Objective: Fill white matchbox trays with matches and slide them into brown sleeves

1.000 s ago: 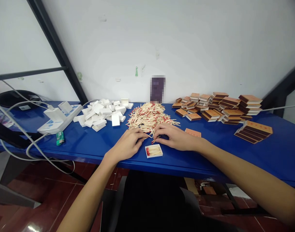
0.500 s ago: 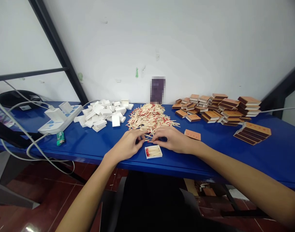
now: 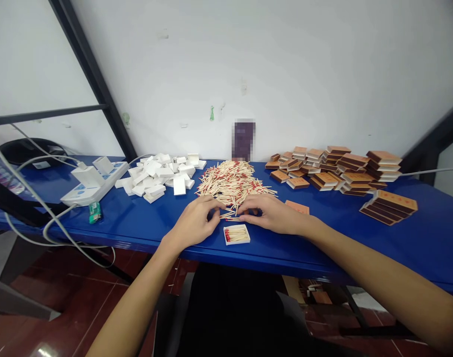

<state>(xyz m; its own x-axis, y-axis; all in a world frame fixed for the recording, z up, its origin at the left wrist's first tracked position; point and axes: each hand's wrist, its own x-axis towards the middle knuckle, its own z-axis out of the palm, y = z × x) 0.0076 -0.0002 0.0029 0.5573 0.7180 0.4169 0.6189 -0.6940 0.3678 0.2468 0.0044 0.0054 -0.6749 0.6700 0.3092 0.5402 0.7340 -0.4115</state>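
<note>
A small white matchbox tray (image 3: 237, 241) lies near the table's front edge, part filled with red-tipped matches. Just beyond it, a few loose matches (image 3: 231, 217) lie crosswise between my two hands. My left hand (image 3: 197, 218) has its thumb and fingers curled in at the left ends of these matches. From the right, my right hand (image 3: 265, 212) pinches at their other ends. The exact contact of the fingertips is hard to make out. Behind both hands rises a large heap of matches (image 3: 232, 181).
White empty trays (image 3: 161, 173) are piled to the left. Orange-brown matchbox sleeves (image 3: 341, 166) are stacked at the right, with one sleeve (image 3: 298, 207) beside my right forearm. A power strip (image 3: 96, 183) with cables and a green item (image 3: 94, 212) sit on the blue table (image 3: 345, 243).
My fingertips have drawn slightly apart, and more of the matches between them shows. The whole view has shifted slightly; the white tray stays in place.
</note>
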